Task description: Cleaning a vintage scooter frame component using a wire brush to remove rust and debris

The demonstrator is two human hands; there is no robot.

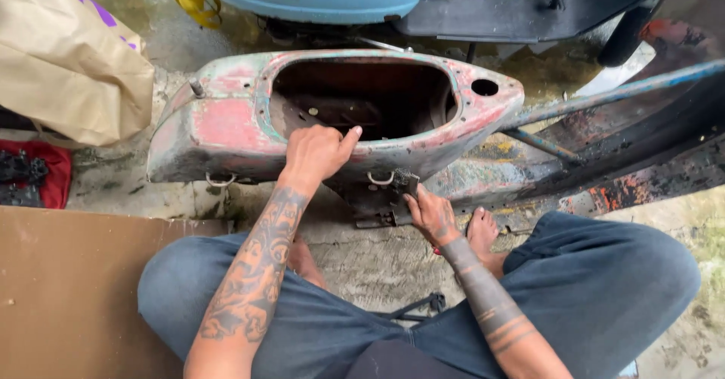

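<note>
Fingers of the left hand [317, 152] curl over the near rim of the stripped scooter body shell [226, 122] at the centre of the frame, thumb stretched along the edge of its open cavity; the right hand [432, 214], just below and right of centre, closes on a small dark pad [405, 181] pressed against the shell's lower flank. Flaking paint and rust line that rim, so a slip of the bracing hand could scrape skin; the shell rests on wet concrete [377, 262] and might shift under a hard push; a bare foot [482, 232] lies right beside the working hand and the dark bracket [377, 213] beneath it.
</note>
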